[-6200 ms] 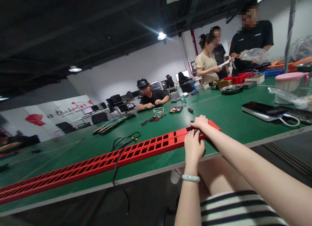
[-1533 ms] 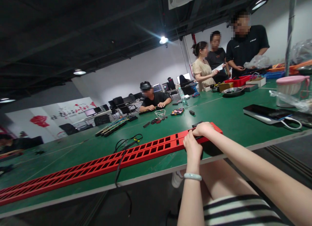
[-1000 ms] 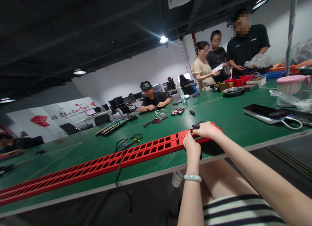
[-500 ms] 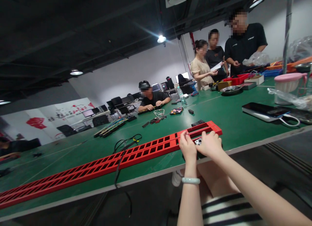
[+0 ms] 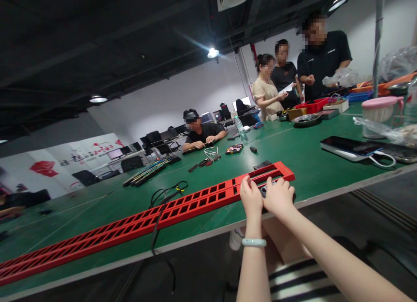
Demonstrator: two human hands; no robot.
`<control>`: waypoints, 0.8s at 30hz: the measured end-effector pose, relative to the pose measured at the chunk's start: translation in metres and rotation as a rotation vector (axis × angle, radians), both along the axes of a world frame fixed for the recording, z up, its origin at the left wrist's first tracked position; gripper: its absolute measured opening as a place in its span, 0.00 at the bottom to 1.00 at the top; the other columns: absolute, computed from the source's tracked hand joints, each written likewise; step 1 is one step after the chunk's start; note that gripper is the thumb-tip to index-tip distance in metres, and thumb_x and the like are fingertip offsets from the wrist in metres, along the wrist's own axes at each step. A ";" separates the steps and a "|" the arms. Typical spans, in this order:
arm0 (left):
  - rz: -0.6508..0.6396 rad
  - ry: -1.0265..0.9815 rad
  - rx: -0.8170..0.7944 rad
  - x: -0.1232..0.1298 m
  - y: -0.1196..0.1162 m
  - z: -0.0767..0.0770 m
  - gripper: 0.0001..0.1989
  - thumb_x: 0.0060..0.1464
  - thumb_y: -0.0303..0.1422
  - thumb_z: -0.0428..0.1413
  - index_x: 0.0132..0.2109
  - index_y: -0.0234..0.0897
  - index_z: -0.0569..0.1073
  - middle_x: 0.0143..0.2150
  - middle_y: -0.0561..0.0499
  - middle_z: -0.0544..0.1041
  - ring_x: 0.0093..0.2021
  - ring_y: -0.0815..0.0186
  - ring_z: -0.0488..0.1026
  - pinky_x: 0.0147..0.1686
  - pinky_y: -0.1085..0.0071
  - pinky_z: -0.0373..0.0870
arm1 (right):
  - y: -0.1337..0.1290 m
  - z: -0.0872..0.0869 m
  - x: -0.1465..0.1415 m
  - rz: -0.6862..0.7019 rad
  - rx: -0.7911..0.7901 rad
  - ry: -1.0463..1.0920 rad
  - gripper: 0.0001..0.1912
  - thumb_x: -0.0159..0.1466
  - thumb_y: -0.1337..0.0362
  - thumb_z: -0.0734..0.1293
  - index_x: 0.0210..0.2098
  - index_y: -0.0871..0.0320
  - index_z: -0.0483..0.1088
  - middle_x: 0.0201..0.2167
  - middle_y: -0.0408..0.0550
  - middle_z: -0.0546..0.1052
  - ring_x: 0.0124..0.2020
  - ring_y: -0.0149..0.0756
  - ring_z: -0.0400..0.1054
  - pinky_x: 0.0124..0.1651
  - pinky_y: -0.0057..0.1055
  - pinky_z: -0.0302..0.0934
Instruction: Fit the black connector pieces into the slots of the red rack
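A long red slotted frame [image 5: 195, 205] lies along the near side of the green table. Both my hands are at its right end. My left hand [image 5: 251, 197] is closed, its fingers bent over the near rail. Beside it, my right hand [image 5: 277, 195] is also closed, fingertips curled down against the frame. A small black-and-silver part [image 5: 263, 190] shows in the gap between my hands. Fingers cover most of it, and what each hand grips is hidden. Behind the frame's right end lies a flat black piece [image 5: 262, 164].
A black cable [image 5: 157, 226] crosses the frame and hangs over the table edge. To the right are a phone [image 5: 347, 146] on a white block and a pink-lidded jug [image 5: 378, 115]. A co-worker [image 5: 203, 135] sits across the table; several people stand at the back right.
My hands stay at the same end of the frame, the right one shifted very slightly. Less of the small part shows between them. The whole view has moved a little.
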State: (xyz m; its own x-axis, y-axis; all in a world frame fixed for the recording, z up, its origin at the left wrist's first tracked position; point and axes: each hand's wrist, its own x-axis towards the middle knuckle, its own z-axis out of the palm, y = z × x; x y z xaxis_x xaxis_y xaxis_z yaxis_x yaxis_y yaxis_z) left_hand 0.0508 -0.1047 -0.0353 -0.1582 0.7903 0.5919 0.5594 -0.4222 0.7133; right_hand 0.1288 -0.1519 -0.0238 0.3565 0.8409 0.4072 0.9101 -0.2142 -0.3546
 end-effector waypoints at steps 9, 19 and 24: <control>-0.007 -0.006 -0.008 0.001 -0.004 0.002 0.13 0.55 0.32 0.43 0.46 0.35 0.64 0.44 0.43 0.70 0.45 0.64 0.67 0.46 0.67 0.62 | -0.005 -0.009 0.001 -0.022 0.106 0.035 0.32 0.54 0.48 0.58 0.52 0.61 0.59 0.45 0.65 0.60 0.42 0.52 0.55 0.40 0.42 0.46; -0.005 0.016 -0.013 0.000 0.000 0.001 0.13 0.54 0.33 0.44 0.45 0.36 0.65 0.44 0.44 0.70 0.45 0.63 0.67 0.46 0.66 0.62 | -0.005 -0.011 0.003 0.006 0.120 0.026 0.29 0.57 0.48 0.55 0.51 0.58 0.60 0.53 0.64 0.55 0.46 0.53 0.52 0.40 0.46 0.47; -0.008 0.014 -0.018 0.001 -0.002 0.003 0.12 0.55 0.34 0.43 0.44 0.36 0.66 0.44 0.45 0.71 0.46 0.63 0.67 0.46 0.65 0.62 | -0.008 -0.010 0.005 0.035 0.130 0.033 0.28 0.57 0.48 0.55 0.51 0.57 0.61 0.54 0.62 0.54 0.48 0.53 0.50 0.41 0.47 0.47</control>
State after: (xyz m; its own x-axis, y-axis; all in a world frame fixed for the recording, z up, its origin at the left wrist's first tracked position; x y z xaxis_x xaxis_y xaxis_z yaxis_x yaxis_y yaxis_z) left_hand 0.0514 -0.1064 -0.0327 -0.1436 0.8018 0.5801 0.5662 -0.4142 0.7127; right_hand 0.1335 -0.1596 -0.0342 0.3430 0.7941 0.5017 0.9036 -0.1331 -0.4071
